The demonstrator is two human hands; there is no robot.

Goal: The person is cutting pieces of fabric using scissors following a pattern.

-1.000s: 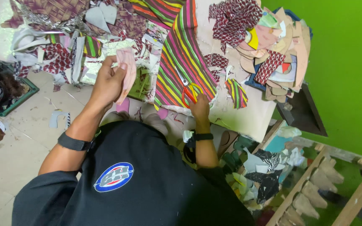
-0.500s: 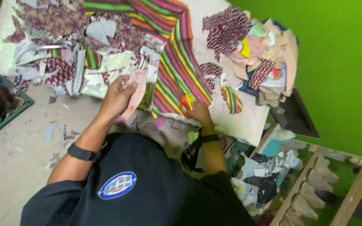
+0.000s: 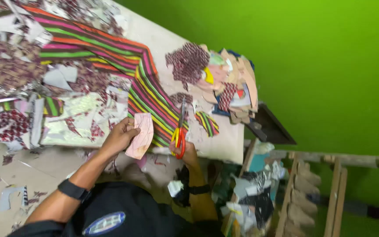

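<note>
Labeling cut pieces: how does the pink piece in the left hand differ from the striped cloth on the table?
The pink cut piece is small, pale and faintly patterned; the striped cloth is long, with bright multicolour stripes. The left hand holds the pink cut piece up; the striped cloth lies on the table, with scissors in the right hand over it. Both are flat sheet material.

Striped cloth [image 3: 110, 57] cut off top-left (blurred), scissor blades [image 3: 182, 115] smeared
</note>
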